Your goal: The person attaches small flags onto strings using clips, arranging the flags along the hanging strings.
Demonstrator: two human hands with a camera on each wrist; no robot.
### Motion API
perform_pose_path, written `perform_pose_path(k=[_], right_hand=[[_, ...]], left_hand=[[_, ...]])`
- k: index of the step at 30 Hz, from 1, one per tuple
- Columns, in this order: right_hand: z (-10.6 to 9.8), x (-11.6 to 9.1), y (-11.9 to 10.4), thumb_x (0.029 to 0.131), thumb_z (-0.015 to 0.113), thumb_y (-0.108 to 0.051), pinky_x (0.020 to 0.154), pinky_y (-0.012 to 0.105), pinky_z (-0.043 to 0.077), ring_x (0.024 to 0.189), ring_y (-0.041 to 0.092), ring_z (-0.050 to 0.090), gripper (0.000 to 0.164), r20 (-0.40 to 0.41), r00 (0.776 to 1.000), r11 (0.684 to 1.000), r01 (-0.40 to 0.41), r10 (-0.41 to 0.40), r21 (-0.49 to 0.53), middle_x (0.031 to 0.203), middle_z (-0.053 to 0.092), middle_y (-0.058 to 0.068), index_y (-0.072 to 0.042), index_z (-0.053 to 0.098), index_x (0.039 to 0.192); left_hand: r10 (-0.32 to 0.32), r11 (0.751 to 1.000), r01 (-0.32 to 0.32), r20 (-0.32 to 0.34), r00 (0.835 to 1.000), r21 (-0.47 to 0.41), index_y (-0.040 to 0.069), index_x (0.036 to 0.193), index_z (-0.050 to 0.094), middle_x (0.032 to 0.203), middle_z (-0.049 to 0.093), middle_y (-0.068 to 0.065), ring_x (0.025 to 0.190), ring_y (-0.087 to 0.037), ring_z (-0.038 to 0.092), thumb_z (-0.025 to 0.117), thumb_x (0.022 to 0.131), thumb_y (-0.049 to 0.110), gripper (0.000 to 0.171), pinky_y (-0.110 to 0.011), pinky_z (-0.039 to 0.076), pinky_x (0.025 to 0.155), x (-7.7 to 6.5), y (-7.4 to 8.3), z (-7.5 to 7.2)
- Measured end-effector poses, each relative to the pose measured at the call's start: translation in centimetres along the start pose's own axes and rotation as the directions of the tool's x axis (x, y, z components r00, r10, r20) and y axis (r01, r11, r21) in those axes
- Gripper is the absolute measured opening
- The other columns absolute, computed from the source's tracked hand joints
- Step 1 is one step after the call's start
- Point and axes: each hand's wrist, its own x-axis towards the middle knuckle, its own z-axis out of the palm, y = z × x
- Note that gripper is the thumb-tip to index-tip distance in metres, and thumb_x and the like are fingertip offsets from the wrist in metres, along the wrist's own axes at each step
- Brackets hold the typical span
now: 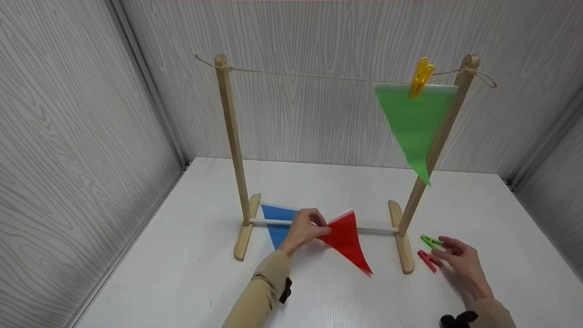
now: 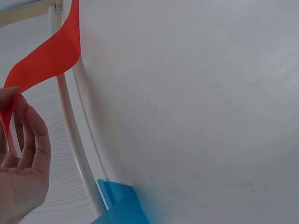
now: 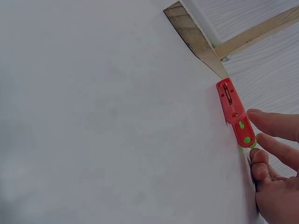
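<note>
a wood-grained back wall (image 1: 296, 127), left wall (image 1: 82, 136) and right wall (image 1: 558, 182) border a white tabletop (image 1: 164, 269).

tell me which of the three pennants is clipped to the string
The green pennant: a yellow clothespin fixes its top to the string. The red pennant is pinched in the left hand, and the blue pennant is down by the white crossbar.

Above the bar (image 1: 378, 230) runs the line (image 1: 298, 75), bearing clipped peg (image 1: 420, 81) and hung flag (image 1: 412, 123) over its right part; under its left part, low flag (image 1: 276, 232); before its middle, left hand (image 1: 304, 228) and held flag (image 1: 346, 234); to its right, loose pegs (image 1: 428, 260), then right hand (image 1: 462, 262).
</note>
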Motion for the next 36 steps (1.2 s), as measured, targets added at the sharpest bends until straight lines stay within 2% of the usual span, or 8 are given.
perform_pose_path(k=[12,18,25,30,36], right_hand=[[0.0,0.2,0.0,0.095,0.07,-0.037,0.076,0.02,0.041,0.103,0.018,0.046,0.069,-0.003,1.0,1.0,-0.001,0.001,-0.018,0.139,0.051,0.024,0.002,0.045,0.147],[0.2,0.1,-0.1,0.094,0.071,-0.028,0.077,0.021,0.039,0.101,0.017,0.046,0.064,-0.041,0.999,1.0,0.003,-0.004,-0.019,0.134,0.053,0.023,0.004,0.047,0.144],[0.4,0.0,-0.6,0.094,0.07,-0.025,0.078,0.021,0.039,0.103,0.021,0.047,0.062,-0.052,0.998,1.0,-0.022,0.022,-0.011,0.133,0.053,0.024,0.005,0.047,0.143],[0.3,0.2,-0.9,0.094,0.07,-0.025,0.082,0.026,0.04,0.107,0.026,0.047,0.063,-0.046,0.998,0.999,-0.044,0.044,-0.011,0.133,0.052,0.027,0.007,0.046,0.143],[0.5,0.3,-1.2,0.094,0.069,-0.023,0.084,0.031,0.041,0.109,0.03,0.047,0.062,-0.053,0.998,0.999,-0.04,0.039,-0.023,0.131,0.05,0.028,0.009,0.047,0.142]], left_hand=[[-0.069,0.99,0.065,-0.024,0.997,-0.125,0.005,0.097,0.074,0.098,0.075,-0.011,0.088,-0.017,0.065,0.08,0.084,0.014,0.017,-0.031,0.06,0.078,0.1,0.2,-0.1],[-0.064,0.988,0.056,-0.046,0.997,-0.145,0.005,0.1,0.076,0.098,0.076,-0.012,0.09,-0.017,0.065,0.082,0.083,0.02,0.023,-0.033,0.059,0.082,-0.1,0.2,-0.2],[-0.054,0.979,0.04,-0.063,0.997,-0.2,0.004,0.107,0.075,0.107,0.075,-0.015,0.094,-0.02,0.066,0.08,0.086,0.022,0.028,-0.037,0.06,0.087,-0.1,-0.1,-0.1],[-0.075,0.973,0.052,-0.096,0.993,-0.224,0.007,0.111,0.075,0.114,0.073,-0.012,0.103,-0.023,0.065,0.08,0.086,0.026,0.032,-0.041,0.058,0.092,-0.3,0.0,-0.1],[-0.089,0.964,0.055,-0.121,0.989,-0.26,0.009,0.113,0.074,0.113,0.075,-0.01,0.102,-0.021,0.068,0.079,0.087,0.025,0.031,-0.039,0.059,0.094,-0.2,-0.1,0.0]])
